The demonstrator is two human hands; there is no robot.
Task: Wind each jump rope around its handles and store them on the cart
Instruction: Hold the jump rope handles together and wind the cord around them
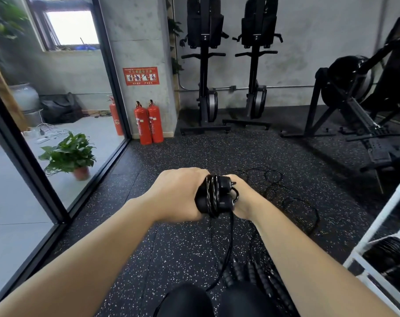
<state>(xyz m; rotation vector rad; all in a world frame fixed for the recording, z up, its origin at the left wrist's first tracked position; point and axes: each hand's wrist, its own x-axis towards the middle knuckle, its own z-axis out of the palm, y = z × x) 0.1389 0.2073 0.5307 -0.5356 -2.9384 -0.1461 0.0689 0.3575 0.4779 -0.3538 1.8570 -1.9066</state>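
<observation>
Two black handles lie side by side in our left hand, which is clamped round them from the left. Several turns of rope are already wound across both. Our right hand sits against the other end of the bundle, so the hands nearly touch. Its fingers are hidden behind the handles, and we cannot tell whether it pinches the rope or only steadies it.

The unwound tail hangs from the bundle towards the speckled floor by our knees. To wind well, we judge that the left hand should hold the handles parallel and firm. The right should feed the tail under light tension, laying each turn beside the last rather than on top of it. Slack is the likely fault, because loose turns would slip off the ends.

We also watch that the tail does not snag the other ropes looped on the floor nearby. The white cart, where the bundle belongs, stands at our right.
</observation>
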